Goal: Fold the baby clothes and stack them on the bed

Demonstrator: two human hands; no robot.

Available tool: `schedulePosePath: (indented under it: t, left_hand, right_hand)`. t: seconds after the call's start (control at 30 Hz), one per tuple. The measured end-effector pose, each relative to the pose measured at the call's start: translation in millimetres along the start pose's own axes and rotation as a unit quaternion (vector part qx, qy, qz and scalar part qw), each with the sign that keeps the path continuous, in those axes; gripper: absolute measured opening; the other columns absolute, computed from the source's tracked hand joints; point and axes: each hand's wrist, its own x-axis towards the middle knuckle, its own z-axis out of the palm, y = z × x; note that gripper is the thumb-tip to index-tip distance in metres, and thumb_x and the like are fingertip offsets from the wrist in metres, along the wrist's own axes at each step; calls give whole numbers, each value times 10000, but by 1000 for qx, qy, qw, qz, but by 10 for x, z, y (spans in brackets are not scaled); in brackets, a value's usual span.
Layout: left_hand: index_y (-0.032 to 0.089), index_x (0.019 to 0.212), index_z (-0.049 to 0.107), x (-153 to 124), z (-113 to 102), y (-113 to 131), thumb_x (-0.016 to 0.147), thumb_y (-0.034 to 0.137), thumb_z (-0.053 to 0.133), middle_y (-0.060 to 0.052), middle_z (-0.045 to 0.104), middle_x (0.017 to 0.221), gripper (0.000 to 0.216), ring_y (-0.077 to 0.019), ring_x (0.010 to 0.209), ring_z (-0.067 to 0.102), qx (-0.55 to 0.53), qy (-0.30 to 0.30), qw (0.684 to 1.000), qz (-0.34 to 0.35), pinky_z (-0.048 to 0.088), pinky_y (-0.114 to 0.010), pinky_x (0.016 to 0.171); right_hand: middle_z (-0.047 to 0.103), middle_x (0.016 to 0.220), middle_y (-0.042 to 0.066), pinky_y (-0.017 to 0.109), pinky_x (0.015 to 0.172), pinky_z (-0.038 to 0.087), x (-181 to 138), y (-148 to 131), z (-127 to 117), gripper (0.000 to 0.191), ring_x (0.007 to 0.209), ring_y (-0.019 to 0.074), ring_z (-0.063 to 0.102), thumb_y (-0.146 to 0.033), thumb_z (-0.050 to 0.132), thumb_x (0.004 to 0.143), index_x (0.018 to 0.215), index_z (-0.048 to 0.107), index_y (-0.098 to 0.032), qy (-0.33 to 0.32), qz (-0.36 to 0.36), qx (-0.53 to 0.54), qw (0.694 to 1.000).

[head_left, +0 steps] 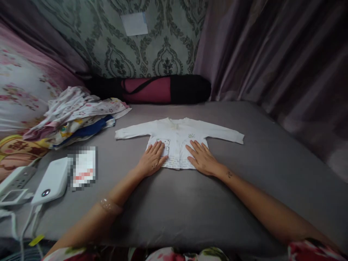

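A small white long-sleeved baby shirt [176,139] lies spread on the grey sheet, its sleeves stretched out to both sides. It has a bear drawing on the left half and a small green print on the right. My left hand [152,158] rests flat over the lower left of the shirt, partly covering the bear, fingers stretched. On the lower right side, my right hand [201,158] lies flat with its fingers spread. Both palms press the cloth near the hem, and neither hand grips anything.
Left of the shirt is a pile of patterned clothes [81,112] beside a floral pillow [19,87]. Nearer me lie a white power bank [53,180] with cables, a power strip [20,179] and a blurred-out packet [83,167]. A black and maroon roll bag [152,90] lies along the wall.
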Motion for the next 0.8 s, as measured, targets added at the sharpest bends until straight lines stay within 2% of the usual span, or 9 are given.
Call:
schedulePosePath:
  t: [0.1,0.17,0.27,0.37,0.47,0.53,0.6,0.7,0.8]
  left_hand:
    - [136,1413,370,-30,-118,-52,975,450,271,-128,308,1525,548,-239,1417,248,-14,27,999,-22,202,-407,1154]
    - [137,1333,460,-77,-166,-117,976,383,283,-142,429,1437,468,-241,1335,378,-20,81,993,-87,289,-388,1105]
    - [152,1099,607,-150,-146,-234,949,348,350,-134,600,1130,356,-242,1087,541,-38,136,968,-208,407,-372,973]
    - [169,905,647,-206,-72,-324,897,393,459,-106,592,939,292,-241,956,549,-60,139,950,-272,440,-370,891]
    - [169,808,651,-255,-28,-355,865,419,499,-101,565,895,298,-243,931,536,-88,134,943,-292,442,-368,864]
    - [173,760,653,-288,-20,-355,853,438,503,-100,555,885,318,-248,924,531,-106,137,939,-295,443,-371,851]
    - [178,733,658,-318,-21,-352,838,454,513,-97,550,884,329,-253,925,528,-117,145,938,-293,445,-373,838]
    - [184,701,664,-349,-33,-346,819,463,538,-83,546,858,328,-245,907,534,-126,149,937,-289,450,-361,820]
    - [182,675,666,-359,-57,-340,803,455,572,-75,551,832,316,-231,861,538,-133,143,936,-294,450,-353,807]
  right_hand:
    - [168,1566,117,471,1172,77,-2,-126,-90,574,1448,250,92,-417,290,981,1486,291,-142,-7,-4,10,1000]
    - [159,1569,99,461,1178,72,-44,-287,-112,580,1450,233,86,-423,269,985,1495,262,-148,-1,-36,28,999]
    - [180,1566,78,433,1184,99,-144,-531,-63,598,1447,211,111,-447,262,984,1508,222,-162,-12,-103,58,993]
    - [226,1555,78,425,1177,140,-199,-645,-36,591,1438,217,169,-456,291,977,1499,261,-180,-24,-115,62,991]
    - [402,1481,84,415,1145,207,-94,-655,-144,495,1376,224,329,-432,306,982,1400,454,-213,-20,-117,52,992]
    - [571,1325,78,379,1091,281,100,-669,-250,418,1249,206,477,-374,297,994,1260,584,-226,-6,-119,47,992]
    - [647,1171,68,329,1015,346,394,-716,-318,376,1117,186,549,-301,305,995,1165,630,-219,20,-104,43,993]
    - [651,1085,68,283,952,373,946,-842,-295,318,1059,186,547,-219,366,966,1114,646,-204,50,-63,28,996]
    - [638,1075,71,272,927,387,1472,-1006,-198,285,1067,197,537,-221,393,957,1046,663,-202,53,-26,29,998]
